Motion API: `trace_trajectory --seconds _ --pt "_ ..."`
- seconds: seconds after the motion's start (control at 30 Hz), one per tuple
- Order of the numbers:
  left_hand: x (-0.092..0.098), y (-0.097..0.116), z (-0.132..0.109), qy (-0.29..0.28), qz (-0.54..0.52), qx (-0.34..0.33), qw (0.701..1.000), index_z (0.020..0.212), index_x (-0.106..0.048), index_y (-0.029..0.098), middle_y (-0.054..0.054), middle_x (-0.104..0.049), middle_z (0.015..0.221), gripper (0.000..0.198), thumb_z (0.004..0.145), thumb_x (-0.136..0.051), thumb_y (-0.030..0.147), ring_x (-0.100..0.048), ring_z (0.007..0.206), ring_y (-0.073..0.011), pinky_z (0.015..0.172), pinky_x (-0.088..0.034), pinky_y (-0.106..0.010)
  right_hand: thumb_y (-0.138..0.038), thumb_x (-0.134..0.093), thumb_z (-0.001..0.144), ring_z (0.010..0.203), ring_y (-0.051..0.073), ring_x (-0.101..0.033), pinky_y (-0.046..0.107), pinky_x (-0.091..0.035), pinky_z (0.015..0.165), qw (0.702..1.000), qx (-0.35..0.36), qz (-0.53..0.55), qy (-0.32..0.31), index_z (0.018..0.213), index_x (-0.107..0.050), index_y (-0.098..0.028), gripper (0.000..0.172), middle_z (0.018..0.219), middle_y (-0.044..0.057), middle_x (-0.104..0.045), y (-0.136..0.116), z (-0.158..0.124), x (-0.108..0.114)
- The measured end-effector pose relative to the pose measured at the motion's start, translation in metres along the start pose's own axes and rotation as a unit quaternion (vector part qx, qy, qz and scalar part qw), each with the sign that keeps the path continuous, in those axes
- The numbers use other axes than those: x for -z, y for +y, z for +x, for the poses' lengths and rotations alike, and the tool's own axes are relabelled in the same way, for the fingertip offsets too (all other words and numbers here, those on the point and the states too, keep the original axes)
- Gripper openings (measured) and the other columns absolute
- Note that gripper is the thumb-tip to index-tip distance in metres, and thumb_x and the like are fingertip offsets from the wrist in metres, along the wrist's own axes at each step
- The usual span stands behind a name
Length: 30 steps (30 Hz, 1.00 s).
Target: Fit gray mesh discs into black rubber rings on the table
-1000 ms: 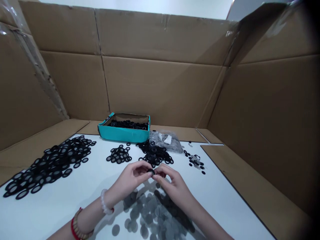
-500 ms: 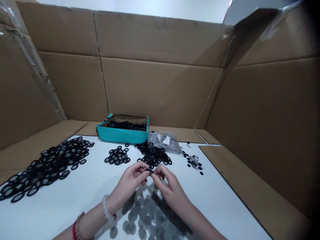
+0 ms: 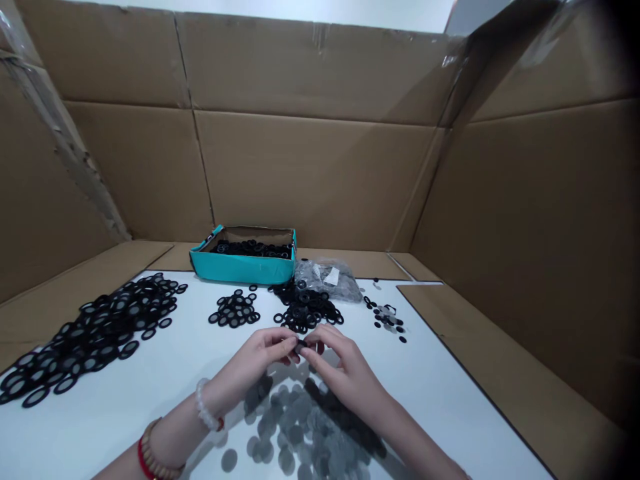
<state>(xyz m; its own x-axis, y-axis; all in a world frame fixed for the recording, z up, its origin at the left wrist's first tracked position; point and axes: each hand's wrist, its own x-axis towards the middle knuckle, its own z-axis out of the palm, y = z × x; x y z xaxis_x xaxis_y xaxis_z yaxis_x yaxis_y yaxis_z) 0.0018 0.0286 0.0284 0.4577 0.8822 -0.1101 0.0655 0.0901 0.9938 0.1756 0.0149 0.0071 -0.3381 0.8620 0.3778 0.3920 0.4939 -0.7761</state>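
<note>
Between the fingertips of both hands is a small black ring (image 3: 300, 346), partly covered by the fingers. My left hand (image 3: 267, 350) pinches it from the left, and my right hand (image 3: 337, 360) grips it from the right. Below the hands, many thin grey translucent discs (image 3: 285, 413) lie spread on the white table, some in the hands' shadow. Just beyond the fingertips sits a pile of black rings (image 3: 307, 308). A smaller cluster of rings with grey centres (image 3: 234, 309) lies to its left.
A long heap of black rings with grey centres (image 3: 110, 327) covers the table's left side. At the back stand a teal box (image 3: 245, 269) of black rings and a clear plastic bag (image 3: 335, 280). Small black pieces (image 3: 387, 317) lie at right. Cardboard walls (image 3: 320, 180) surround the table.
The ring between my fingers has tilted, showing more of its face. My right hand's fingers have shifted slightly around it. The view has moved a little.
</note>
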Motion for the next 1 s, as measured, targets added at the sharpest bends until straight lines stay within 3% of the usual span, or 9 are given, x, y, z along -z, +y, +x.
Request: trace_trajectory --seconds 0.17,0.33,0.5,0.7,1.0 --pt "0.005 0.001 -0.003 -0.024 -0.029 0.054 0.998 0.067 -0.06 0.016 -0.001 -0.056 0.07 0.024 0.076 -0.059 0.039 -0.051 0.07 -0.0151 0.067 -0.038 -0.023 -0.02 -0.052 0.086 0.078 0.019 -0.05 0.03 -0.039 0.071 1.0 0.012 -0.004 -0.006 0.079 -0.058 -0.021 0.009 0.077 0.002 -0.056 -0.002 0.0 0.001" --pt "0.01 0.002 -0.004 -0.054 -0.026 0.054 0.997 0.081 -0.064 0.017 -0.002 -0.06 0.075 0.021 0.076 -0.061 0.038 -0.054 0.074 -0.0154 0.071 -0.04 -0.023 -0.021 -0.05 0.086 0.076 0.017 -0.05 0.027 -0.039 0.069 0.999 -0.029 0.019 -0.021 0.075 -0.055 -0.02 0.012 0.076 0.001 -0.053 -0.007 -0.001 0.004" --pt "0.011 0.002 -0.004 -0.085 0.008 0.051 0.995 0.083 -0.068 0.017 -0.005 -0.063 0.08 0.025 0.078 -0.058 0.04 -0.056 0.079 -0.0177 0.075 -0.041 -0.025 -0.023 -0.048 0.087 0.077 0.016 -0.05 0.025 -0.038 0.067 0.995 -0.07 0.056 -0.053 0.074 -0.053 -0.02 0.014 0.077 -0.001 -0.052 -0.009 -0.001 0.005" --pt "0.011 0.002 -0.003 -0.038 0.166 -0.033 0.985 0.075 -0.065 0.018 -0.001 -0.059 0.07 0.025 0.08 -0.054 0.04 -0.051 0.068 -0.0164 0.063 -0.039 -0.023 -0.025 -0.047 0.087 0.076 0.016 -0.049 0.025 -0.037 0.068 0.994 -0.061 0.06 -0.07 0.075 -0.054 -0.02 0.015 0.077 0.0 -0.053 -0.004 0.0 0.006" --pt "0.006 -0.002 -0.001 0.015 0.072 -0.025 0.997 0.079 -0.066 0.017 -0.004 -0.063 0.073 0.023 0.077 -0.058 0.038 -0.057 0.073 -0.0184 0.066 -0.043 -0.025 -0.027 -0.053 0.082 0.066 0.014 -0.046 0.025 -0.035 0.062 0.987 -0.114 0.112 -0.028 0.067 -0.05 -0.018 0.017 0.066 -0.002 -0.05 -0.001 0.005 0.0"
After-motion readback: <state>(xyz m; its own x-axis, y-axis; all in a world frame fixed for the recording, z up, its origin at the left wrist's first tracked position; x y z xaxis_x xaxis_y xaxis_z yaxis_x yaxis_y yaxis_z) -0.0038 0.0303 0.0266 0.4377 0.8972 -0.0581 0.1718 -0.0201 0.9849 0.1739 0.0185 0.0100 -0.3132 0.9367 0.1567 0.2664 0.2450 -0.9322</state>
